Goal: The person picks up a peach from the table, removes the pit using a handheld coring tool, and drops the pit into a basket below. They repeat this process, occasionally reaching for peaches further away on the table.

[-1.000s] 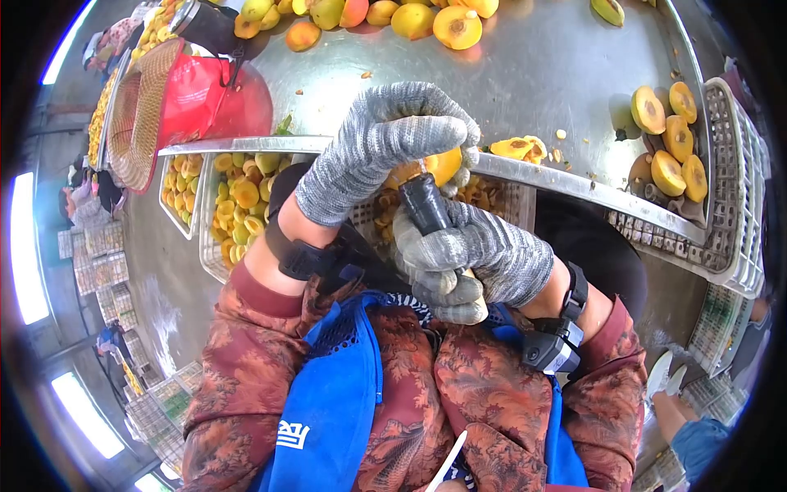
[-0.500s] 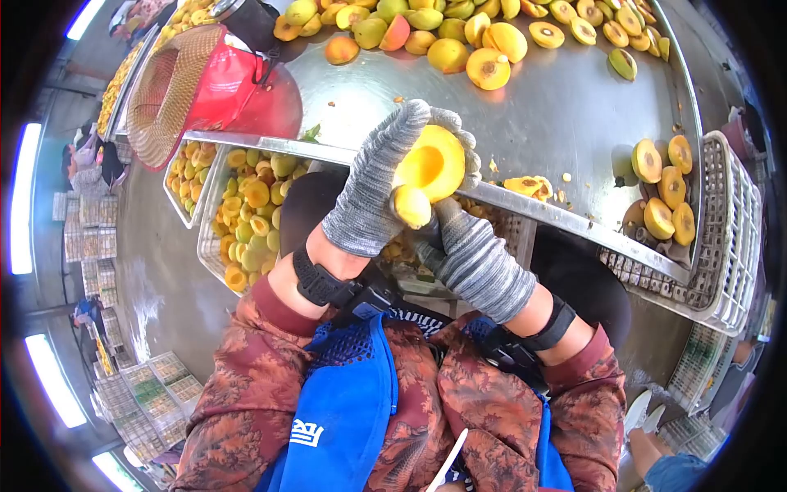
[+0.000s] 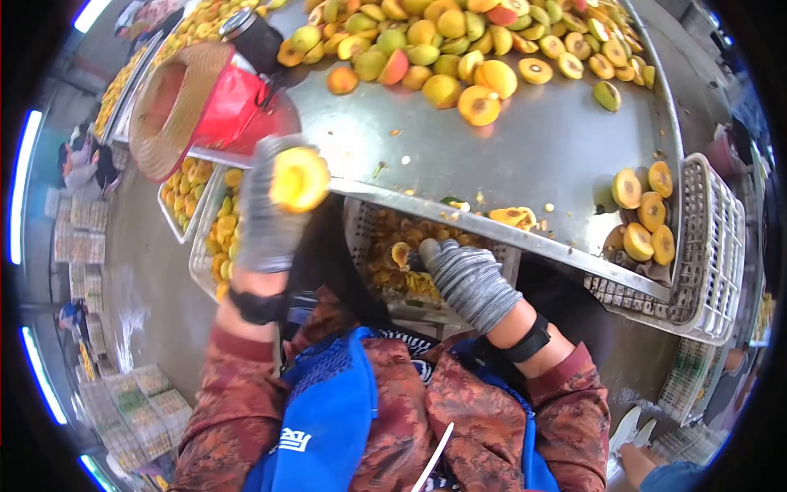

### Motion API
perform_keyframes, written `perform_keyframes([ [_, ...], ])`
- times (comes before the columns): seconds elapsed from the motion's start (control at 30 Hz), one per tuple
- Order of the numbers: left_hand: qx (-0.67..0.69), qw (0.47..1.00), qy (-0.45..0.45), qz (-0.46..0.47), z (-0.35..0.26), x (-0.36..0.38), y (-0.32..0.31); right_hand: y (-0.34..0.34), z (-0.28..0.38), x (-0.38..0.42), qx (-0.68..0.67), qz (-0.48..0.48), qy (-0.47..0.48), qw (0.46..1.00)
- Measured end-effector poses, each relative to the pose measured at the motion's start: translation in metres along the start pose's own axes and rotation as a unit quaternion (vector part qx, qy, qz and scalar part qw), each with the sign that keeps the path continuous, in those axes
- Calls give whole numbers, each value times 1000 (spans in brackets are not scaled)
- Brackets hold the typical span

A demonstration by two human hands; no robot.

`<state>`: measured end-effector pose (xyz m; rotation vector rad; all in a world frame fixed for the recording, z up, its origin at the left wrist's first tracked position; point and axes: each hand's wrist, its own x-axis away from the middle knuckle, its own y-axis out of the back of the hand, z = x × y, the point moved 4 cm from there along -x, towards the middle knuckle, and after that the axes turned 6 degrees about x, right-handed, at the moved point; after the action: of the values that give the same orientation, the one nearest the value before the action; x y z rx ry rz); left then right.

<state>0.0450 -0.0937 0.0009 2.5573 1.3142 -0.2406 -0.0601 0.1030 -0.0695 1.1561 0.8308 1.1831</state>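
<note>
My left hand (image 3: 270, 217), in a grey knit glove and blurred by motion, is closed around a yellow peach half (image 3: 299, 179) with a hollow in its middle. It is over the table's front left edge, near the crates of fruit. My right hand (image 3: 471, 279), gloved alike, grips a small dark-handled tool (image 3: 416, 261). At the tool's end is a scooped-out piece of peach (image 3: 400, 254), which hides the tip. This hand is above a crate of peach scraps (image 3: 410, 283) below the table edge.
A metal table (image 3: 508, 156) bears a heap of peaches (image 3: 443, 49), several cut halves (image 3: 652, 211) at the right and scraps (image 3: 515, 216) near its edge. A straw hat (image 3: 176, 107) with red cloth lies at the left. White crates (image 3: 717, 246) stand below, right and left.
My left hand has carried the peach half left, away from my right hand. My right hand has dropped slightly, and the scooped-out piece is now apart from the peach half, over the scrap crate.
</note>
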Motion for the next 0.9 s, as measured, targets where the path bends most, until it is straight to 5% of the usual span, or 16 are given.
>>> perform_keyframes([
  [0.07,149,974,161,-59,-14,1,34,-3,-5,1,17,12,-13,1000],
  [0.1,151,974,160,-50,4,-5,64,-11,-8,1,24,73,-21,997],
  [0.13,-83,994,67,-16,28,-16,98,-17,-11,0,30,132,-28,990],
  [0.17,-312,949,-32,17,40,-24,108,-9,-9,2,0,103,-28,994],
  [0.27,-282,958,31,43,-14,-38,30,-1,-9,1,-17,118,-36,992],
  [0.4,-380,871,-233,207,-19,-80,-86,0,-5,1,-49,137,-24,989],
  [0.6,-546,748,-118,358,27,-110,-213,3,-5,6,-61,117,-11,991],
  [0.73,-530,761,-120,354,36,-101,-240,10,-10,12,-58,94,-10,994],
  [0.9,-325,858,-100,385,52,-92,-238,23,-22,16,-112,38,-20,993],
])
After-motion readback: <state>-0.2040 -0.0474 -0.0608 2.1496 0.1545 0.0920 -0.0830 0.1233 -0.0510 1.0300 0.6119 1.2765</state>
